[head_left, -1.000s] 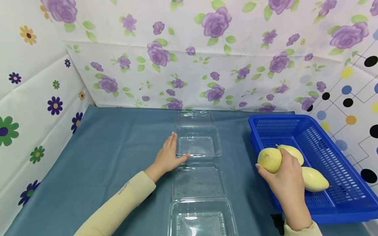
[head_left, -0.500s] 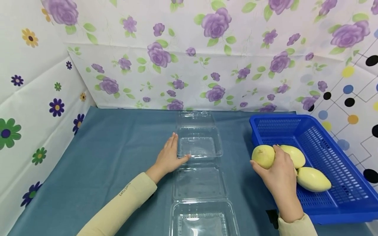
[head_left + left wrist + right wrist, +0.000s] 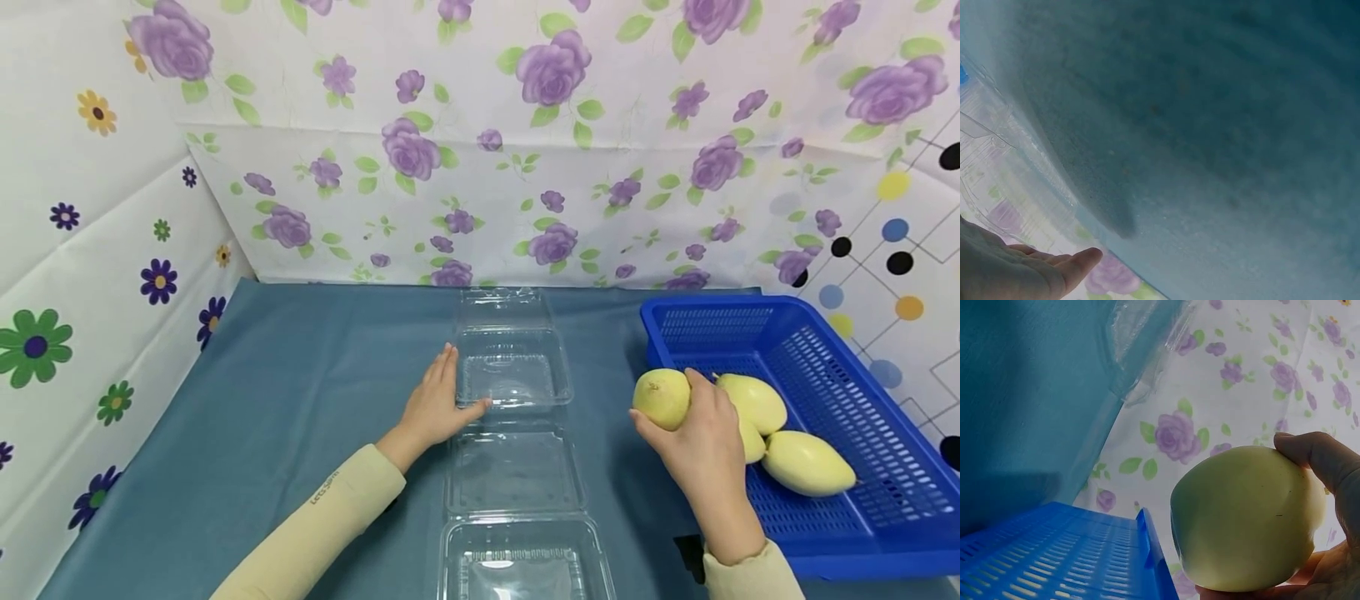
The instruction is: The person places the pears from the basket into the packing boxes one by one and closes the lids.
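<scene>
My right hand grips a pale yellow-green melon, thumb on its near side and fingers over the far side. The melon overlaps the left rim of the blue basket in the head view and fills the middle of the right wrist view. My left hand lies at the left side of a clear plastic clamshell box, its fingers straight along the edge and its thumb at the front corner. That box stands with its lid folded back, nothing inside. In the left wrist view only part of the left hand shows.
Nearer me lies a second clear box with its lid opened out behind it. The blue basket on the right holds three more melons. A blue-grey cloth covers the table; flowered sheets hang behind and beside it.
My right hand has carried the melon a little left, from over the basket to its left rim, uncovering more of a third melon inside. The left hand stays at the box.
</scene>
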A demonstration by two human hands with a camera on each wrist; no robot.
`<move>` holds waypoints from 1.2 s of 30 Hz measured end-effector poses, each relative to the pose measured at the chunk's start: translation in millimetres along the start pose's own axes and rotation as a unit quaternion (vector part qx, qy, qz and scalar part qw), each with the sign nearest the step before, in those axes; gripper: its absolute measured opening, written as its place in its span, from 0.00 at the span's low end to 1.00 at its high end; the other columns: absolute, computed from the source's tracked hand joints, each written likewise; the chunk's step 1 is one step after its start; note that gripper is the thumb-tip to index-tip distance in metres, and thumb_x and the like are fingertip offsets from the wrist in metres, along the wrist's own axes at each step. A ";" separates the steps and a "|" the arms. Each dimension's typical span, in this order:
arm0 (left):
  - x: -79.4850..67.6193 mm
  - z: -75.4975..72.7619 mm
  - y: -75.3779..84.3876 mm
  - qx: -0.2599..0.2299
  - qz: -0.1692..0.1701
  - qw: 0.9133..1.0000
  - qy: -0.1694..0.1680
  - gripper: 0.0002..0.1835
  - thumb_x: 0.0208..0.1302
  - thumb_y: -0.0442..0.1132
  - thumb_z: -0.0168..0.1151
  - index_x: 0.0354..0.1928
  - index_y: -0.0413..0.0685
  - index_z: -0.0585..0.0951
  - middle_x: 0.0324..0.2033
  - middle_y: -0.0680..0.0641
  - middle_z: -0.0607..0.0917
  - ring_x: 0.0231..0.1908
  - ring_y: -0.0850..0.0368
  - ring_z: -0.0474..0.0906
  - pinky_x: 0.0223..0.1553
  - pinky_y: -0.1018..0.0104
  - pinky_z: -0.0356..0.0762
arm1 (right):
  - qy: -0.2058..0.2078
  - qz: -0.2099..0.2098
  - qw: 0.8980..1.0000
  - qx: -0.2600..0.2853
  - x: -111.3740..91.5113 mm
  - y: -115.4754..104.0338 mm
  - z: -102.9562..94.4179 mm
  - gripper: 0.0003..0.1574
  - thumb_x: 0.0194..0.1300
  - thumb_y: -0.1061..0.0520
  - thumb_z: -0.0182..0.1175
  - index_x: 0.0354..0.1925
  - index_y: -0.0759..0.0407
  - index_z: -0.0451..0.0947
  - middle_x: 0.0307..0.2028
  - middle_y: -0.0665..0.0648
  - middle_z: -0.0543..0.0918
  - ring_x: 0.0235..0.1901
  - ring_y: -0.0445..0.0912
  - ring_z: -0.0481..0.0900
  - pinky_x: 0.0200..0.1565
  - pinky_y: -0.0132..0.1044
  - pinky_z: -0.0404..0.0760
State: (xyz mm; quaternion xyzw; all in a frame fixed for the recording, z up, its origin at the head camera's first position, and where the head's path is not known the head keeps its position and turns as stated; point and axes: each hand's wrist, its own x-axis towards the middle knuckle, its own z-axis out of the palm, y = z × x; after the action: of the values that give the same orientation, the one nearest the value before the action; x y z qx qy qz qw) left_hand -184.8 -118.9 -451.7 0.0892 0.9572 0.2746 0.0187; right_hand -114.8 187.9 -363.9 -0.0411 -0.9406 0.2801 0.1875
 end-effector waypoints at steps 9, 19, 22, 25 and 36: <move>-1.7 2.9 -1.1 0.004 0.000 1.000 -0.004 0.53 0.59 0.64 0.58 0.74 0.38 0.46 0.74 0.40 0.46 0.72 0.40 0.47 0.65 0.41 0.60 | -0.006 -0.022 1.000 0.018 -2.6 -6.2 7.2 0.50 0.44 0.55 0.75 0.61 0.74 0.64 0.52 0.76 0.71 0.54 0.69 0.67 0.52 0.63 0.68; 0.4 2.9 -2.7 0.000 0.003 1.000 0.003 0.54 0.59 0.64 0.58 0.74 0.38 0.46 0.74 0.40 0.46 0.72 0.39 0.48 0.66 0.41 0.58 | -0.025 -0.054 0.998 0.035 -3.4 -21.1 16.8 0.51 0.45 0.55 0.75 0.62 0.72 0.63 0.54 0.75 0.71 0.52 0.67 0.68 0.48 0.61 0.70; 0.8 2.2 -3.0 0.000 0.003 1.000 0.004 0.54 0.59 0.63 0.58 0.74 0.38 0.46 0.74 0.40 0.46 0.72 0.40 0.48 0.68 0.42 0.54 | -0.039 -0.060 0.997 0.041 -0.2 -25.7 21.9 0.51 0.45 0.54 0.75 0.63 0.72 0.63 0.54 0.74 0.71 0.52 0.66 0.69 0.47 0.61 0.70; 0.8 2.0 -4.3 -0.001 0.001 1.000 0.004 0.53 0.59 0.64 0.58 0.74 0.37 0.47 0.74 0.40 0.46 0.72 0.41 0.47 0.70 0.43 0.50 | -0.055 -0.062 0.996 0.047 3.1 -30.3 29.1 0.52 0.45 0.54 0.76 0.63 0.70 0.63 0.54 0.73 0.71 0.52 0.65 0.69 0.48 0.60 0.71; 0.0 1.0 -2.1 -0.014 0.002 1.000 0.001 0.53 0.59 0.62 0.59 0.74 0.37 0.47 0.74 0.40 0.45 0.73 0.43 0.44 0.71 0.46 0.49 | -0.082 -0.051 0.994 0.042 10.3 -40.7 42.2 0.53 0.46 0.51 0.75 0.64 0.69 0.63 0.55 0.72 0.72 0.51 0.63 0.71 0.48 0.58 0.74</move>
State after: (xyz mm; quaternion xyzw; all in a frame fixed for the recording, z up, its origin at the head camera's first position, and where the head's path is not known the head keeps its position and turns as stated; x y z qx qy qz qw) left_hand -185.0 -120.2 -453.6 0.0904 0.9532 0.2878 0.0181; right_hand -139.1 134.0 -371.1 0.0378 -0.9409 0.3123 0.1255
